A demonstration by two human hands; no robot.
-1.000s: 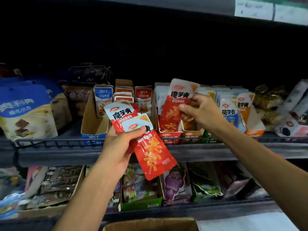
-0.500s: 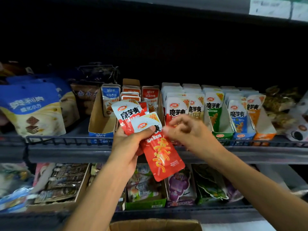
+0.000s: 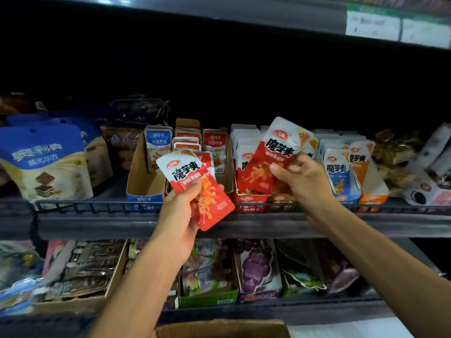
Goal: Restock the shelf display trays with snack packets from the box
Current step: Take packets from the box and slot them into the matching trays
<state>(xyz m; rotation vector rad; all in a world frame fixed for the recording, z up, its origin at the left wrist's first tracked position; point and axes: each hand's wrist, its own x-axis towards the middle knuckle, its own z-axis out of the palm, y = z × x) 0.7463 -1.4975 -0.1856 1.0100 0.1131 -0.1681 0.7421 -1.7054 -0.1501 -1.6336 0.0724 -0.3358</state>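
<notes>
- At the middle shelf [image 3: 219, 225], my right hand [image 3: 301, 178] pinches one red packet [image 3: 268, 162] by its lower edge, tilted, just above the red tray [image 3: 251, 200].
- My left hand [image 3: 179, 211] grips the spare packets [image 3: 195, 184] in front of the shelf edge; at least two overlap, and the exact number cannot be told.
- Risk: the tilted packet may catch on the packets already standing in the tray and fold or tip them forward.
- Risk: the spares are held near one end only; a loosened grip would likely let them slide out.
- Count: two hands; one packet in transfer; one box [image 3: 219, 329], only its top edge visible below; several trays in a row, number uncertain.
</notes>
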